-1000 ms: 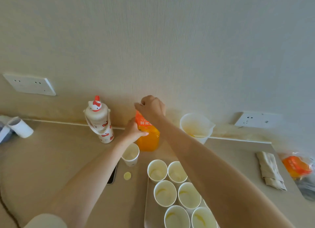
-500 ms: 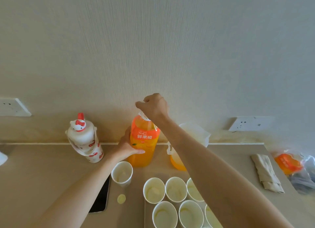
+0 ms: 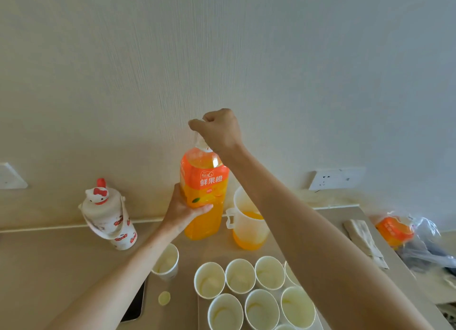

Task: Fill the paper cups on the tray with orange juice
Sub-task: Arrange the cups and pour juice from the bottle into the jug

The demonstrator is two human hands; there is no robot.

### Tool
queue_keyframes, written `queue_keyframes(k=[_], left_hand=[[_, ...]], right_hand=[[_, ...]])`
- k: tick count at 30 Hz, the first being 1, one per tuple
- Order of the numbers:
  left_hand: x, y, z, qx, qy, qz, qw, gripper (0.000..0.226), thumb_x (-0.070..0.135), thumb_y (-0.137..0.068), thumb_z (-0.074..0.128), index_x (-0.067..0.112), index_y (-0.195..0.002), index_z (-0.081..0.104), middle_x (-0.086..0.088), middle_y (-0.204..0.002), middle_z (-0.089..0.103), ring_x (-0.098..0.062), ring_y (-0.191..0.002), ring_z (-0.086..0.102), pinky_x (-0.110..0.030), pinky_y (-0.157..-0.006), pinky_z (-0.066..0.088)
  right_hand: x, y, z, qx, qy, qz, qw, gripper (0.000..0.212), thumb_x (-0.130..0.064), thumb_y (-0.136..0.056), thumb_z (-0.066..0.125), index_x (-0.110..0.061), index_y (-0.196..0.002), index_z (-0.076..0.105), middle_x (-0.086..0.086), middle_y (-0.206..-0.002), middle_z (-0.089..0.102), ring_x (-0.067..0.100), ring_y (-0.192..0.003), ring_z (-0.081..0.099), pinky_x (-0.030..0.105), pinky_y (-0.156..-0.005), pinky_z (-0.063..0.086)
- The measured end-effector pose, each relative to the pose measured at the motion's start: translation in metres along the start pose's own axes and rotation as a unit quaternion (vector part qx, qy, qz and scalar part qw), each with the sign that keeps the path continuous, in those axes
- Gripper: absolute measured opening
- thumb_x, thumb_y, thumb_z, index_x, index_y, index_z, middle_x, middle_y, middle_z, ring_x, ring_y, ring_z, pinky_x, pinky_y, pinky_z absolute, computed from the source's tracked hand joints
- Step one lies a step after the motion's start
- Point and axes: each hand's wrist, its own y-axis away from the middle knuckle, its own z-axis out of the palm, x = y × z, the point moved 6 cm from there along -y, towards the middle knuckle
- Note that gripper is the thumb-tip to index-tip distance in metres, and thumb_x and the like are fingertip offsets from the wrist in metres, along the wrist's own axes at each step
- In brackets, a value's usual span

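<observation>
- As the orange juice bottle [image 3: 202, 194] stands upright behind the tray [image 3: 202, 305], the left hand [image 3: 183, 212] wraps its fingers round the label, while the right hand [image 3: 219, 130] has its fingers clamped over the cap.
- The paper cups [image 3: 240, 275] sit in rows on the tray, their insides pale.
- A clear pitcher [image 3: 246, 231] just beside the bottle holds juice in its lower part.
- A lone cup [image 3: 166, 262] stands on the table [image 3: 49, 268].

light: soft, even, bright | tint: textured cream wall [image 3: 246, 58] goes bluish up-right of tall clear plastic orange-juice bottle [image 3: 202, 194] | shadow: faint, low on wall behind bottle | distortion: white wall socket [image 3: 336, 178] far right of bottle tilts | focus: soft overall
</observation>
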Motion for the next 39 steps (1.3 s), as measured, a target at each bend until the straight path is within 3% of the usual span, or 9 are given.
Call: queue_keyframes(k=[3,9,18,21,23,25,27,33,39], left_hand=[[0.009,0.009,0.001,0.011,-0.016,-0.008,1.000,0.094,0.055,-0.036,0.087,0.025,-0.114,0.045,0.004,-0.109,0.064,-0.013,-0.099,0.064,-0.029,-0.075,0.054],[0.038,0.027,0.001,0.019,-0.035,0.014,0.999,0.103,0.055,-0.038,0.086,0.025,-0.126,0.041,0.004,-0.115,0.062,-0.019,-0.104,0.063,-0.040,-0.083,0.055],[0.071,0.046,-0.003,-0.004,-0.088,0.051,0.995,0.113,0.050,-0.038,0.085,0.034,-0.136,0.032,0.016,-0.118,0.056,-0.007,-0.107,0.058,-0.034,-0.087,0.051],[0.079,0.050,0.000,-0.010,-0.128,0.045,0.991,0.116,0.043,-0.042,0.088,0.035,-0.140,0.026,0.022,-0.117,0.052,-0.003,-0.104,0.055,-0.032,-0.086,0.048],[0.083,0.052,0.004,-0.018,-0.174,0.044,0.984,0.116,0.031,-0.052,0.092,0.034,-0.144,0.021,0.017,-0.119,0.051,-0.010,-0.103,0.054,-0.029,-0.085,0.045],[0.086,0.054,0.007,-0.024,-0.231,0.050,0.971,0.115,0.020,-0.060,0.092,0.034,-0.146,0.017,0.011,-0.123,0.049,-0.014,-0.106,0.051,-0.029,-0.085,0.042],[0.082,0.055,0.007,-0.033,-0.266,0.042,0.962,0.116,0.020,-0.060,0.091,0.036,-0.146,0.015,0.010,-0.124,0.049,-0.016,-0.107,0.051,-0.031,-0.086,0.042],[0.062,0.058,0.007,-0.054,-0.337,-0.016,0.940,0.115,0.030,-0.051,0.091,0.040,-0.141,0.019,0.006,-0.115,0.055,-0.023,-0.103,0.057,-0.039,-0.088,0.048],[0.049,0.061,0.006,-0.074,-0.344,-0.042,0.935,0.113,0.015,-0.058,0.090,0.036,-0.143,0.019,0.008,-0.112,0.054,-0.020,-0.100,0.055,-0.031,-0.082,0.044]], right_hand=[[-0.004,0.003,-0.021,0.020,-0.017,0.004,1.000,0.050,-0.012,-0.078,0.069,-0.016,-0.045,0.033,-0.009,-0.038,0.025,0.011,-0.041,0.024,0.031,-0.057,0.031],[-0.026,0.016,-0.040,0.027,-0.052,-0.019,0.998,0.050,-0.011,-0.080,0.069,-0.017,-0.045,0.034,-0.013,-0.036,0.025,0.009,-0.041,0.024,0.031,-0.057,0.031],[-0.034,0.042,-0.059,0.071,-0.008,-0.101,0.992,0.044,-0.025,-0.088,0.068,-0.004,-0.054,0.050,0.008,-0.047,0.044,0.018,-0.046,0.041,0.035,-0.051,0.040],[-0.020,0.058,-0.053,0.086,0.051,-0.118,0.988,0.030,-0.030,-0.093,0.062,-0.009,-0.073,0.058,0.003,-0.054,0.055,0.020,-0.054,0.053,0.030,-0.055,0.041],[-0.010,0.072,-0.041,0.107,0.155,-0.160,0.969,0.019,-0.021,-0.094,0.057,-0.006,-0.082,0.059,0.005,-0.058,0.059,0.026,-0.052,0.053,0.031,-0.051,0.041],[-0.002,0.087,-0.033,0.173,0.268,-0.198,0.927,0.005,0.000,-0.077,0.059,-0.004,-0.075,0.060,0.005,-0.051,0.053,0.022,-0.040,0.037,0.022,-0.041,0.021],[0.007,0.096,-0.025,0.177,0.356,-0.194,0.897,0.015,0.002,-0.057,0.061,-0.006,-0.070,0.063,0.003,-0.050,0.050,0.019,-0.038,0.032,0.017,-0.047,0.009],[0.052,0.100,0.004,0.028,0.602,-0.055,0.796,0.004,-0.024,-0.070,0.067,-0.020,-0.072,0.069,0.002,-0.071,0.067,0.018,-0.063,0.063,0.025,-0.052,0.044],[0.064,0.109,0.013,0.057,0.602,-0.093,0.791,0.019,-0.025,-0.090,0.053,-0.014,-0.094,0.069,0.006,-0.097,0.060,0.020,-0.083,0.058,0.028,-0.064,0.047]])
